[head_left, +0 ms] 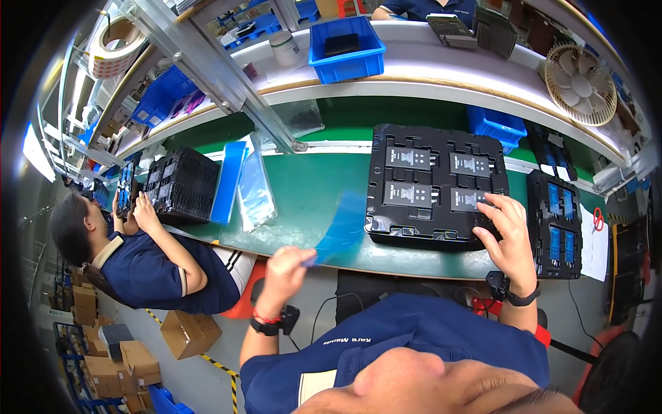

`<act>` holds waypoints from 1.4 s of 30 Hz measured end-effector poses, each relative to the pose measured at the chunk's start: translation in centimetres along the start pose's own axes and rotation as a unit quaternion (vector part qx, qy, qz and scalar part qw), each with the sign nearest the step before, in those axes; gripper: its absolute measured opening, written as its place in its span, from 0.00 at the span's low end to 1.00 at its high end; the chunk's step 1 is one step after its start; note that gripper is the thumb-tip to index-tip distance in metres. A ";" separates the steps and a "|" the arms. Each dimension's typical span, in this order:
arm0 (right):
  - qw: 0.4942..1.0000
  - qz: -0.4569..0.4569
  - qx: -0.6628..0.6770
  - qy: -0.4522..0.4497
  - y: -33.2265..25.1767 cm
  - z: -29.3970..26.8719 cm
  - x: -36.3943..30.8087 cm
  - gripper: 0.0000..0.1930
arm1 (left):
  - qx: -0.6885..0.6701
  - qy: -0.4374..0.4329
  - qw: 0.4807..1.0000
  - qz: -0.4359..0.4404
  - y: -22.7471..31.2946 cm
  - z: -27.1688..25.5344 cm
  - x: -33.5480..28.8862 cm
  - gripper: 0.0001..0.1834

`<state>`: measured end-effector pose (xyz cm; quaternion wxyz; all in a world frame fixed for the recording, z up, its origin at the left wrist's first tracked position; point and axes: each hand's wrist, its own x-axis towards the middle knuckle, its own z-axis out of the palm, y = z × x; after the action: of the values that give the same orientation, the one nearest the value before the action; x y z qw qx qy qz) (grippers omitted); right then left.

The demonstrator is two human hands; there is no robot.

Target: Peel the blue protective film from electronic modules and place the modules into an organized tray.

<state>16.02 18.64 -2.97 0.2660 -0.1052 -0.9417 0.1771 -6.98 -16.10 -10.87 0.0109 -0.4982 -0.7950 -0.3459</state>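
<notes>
My left hand [284, 272] pinches the near end of a blue translucent film strip [338, 231], which slants up and away over the bench, its far end blurred. On the right, my right hand [509, 231] has its fingers apart, with fingertips at the near-right flat battery [465, 199] and the thumb at the tray's front edge. That battery lies in a black plastic tray [441, 222] atop a stack. Other flat dark batteries sit in the same tray, including a near-left battery [408, 194] and a far-left battery [407, 158].
A second black tray [555, 228] with blue-covered pieces lies at right, beside red scissors [598, 219]. Left along the bench are clear plastic bags [254, 190], a blue strip stack [228, 181], a black tray stack [181, 185] and a seated co-worker [165, 265]. A shelf holds a blue bin [348, 67].
</notes>
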 end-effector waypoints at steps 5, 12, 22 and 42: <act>0.976 -0.136 0.150 -0.084 -3.7 -0.5 4.9 0.32 | -0.135 0.001 0.985 0.105 4.9 -7.3 8.6 0.09; 0.856 -0.059 0.479 -0.188 -6.9 4.3 6.9 0.42 | -0.461 0.080 0.884 0.001 9.2 -4.4 19.6 0.12; 0.564 0.242 0.787 -0.060 -2.5 2.8 6.8 0.33 | -0.487 0.076 0.870 0.002 3.7 2.9 24.1 0.12; 0.787 0.155 0.589 0.100 -3.1 5.7 7.2 0.15 | -0.527 -0.195 0.826 0.048 8.5 5.1 20.5 0.44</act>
<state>6.61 16.31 -2.94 0.3383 -0.0900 -0.5932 0.7249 -8.88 5.09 -2.70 -0.3922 -0.5225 -0.4525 -0.6070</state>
